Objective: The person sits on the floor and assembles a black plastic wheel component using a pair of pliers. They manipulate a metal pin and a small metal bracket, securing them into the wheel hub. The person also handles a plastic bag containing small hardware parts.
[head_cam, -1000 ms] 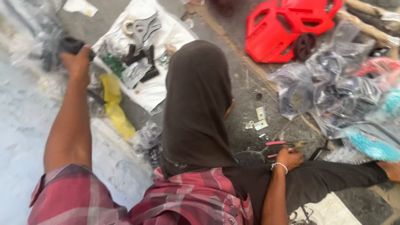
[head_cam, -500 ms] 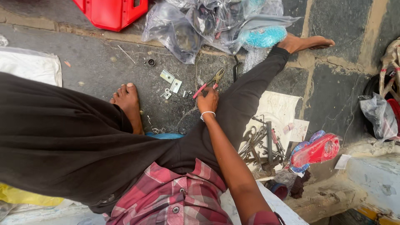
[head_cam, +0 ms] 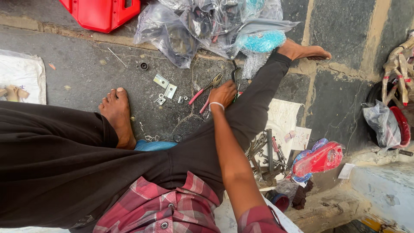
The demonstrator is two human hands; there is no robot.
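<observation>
My right hand (head_cam: 223, 93) rests on the dark stone ground beside my outstretched right leg (head_cam: 254, 99), fingers curled downward. Pink-handled pliers (head_cam: 206, 89) lie right against its left side, jaws pointing up-right. A thin black tool (head_cam: 235, 74) sticks out just above the hand. Whether the fingers grip either tool is hidden. A white band circles the wrist. Small metal plates (head_cam: 166, 85) and loose nuts lie left of the pliers. My left foot (head_cam: 116, 114) is bent in, close by. My left hand is out of view.
A white cloth (head_cam: 282, 118) on the right carries several spanners (head_cam: 263, 151). A red and blue packet (head_cam: 319, 159) lies beside it. Clear plastic bags of parts (head_cam: 202, 26) and a red plastic piece (head_cam: 101, 13) sit at the top. White sacking (head_cam: 21, 73) lies at left.
The view has swung from my left side, where my left hand reached onto a tool cloth, over to my right. My right hand has stayed by the pink-handled pliers.
</observation>
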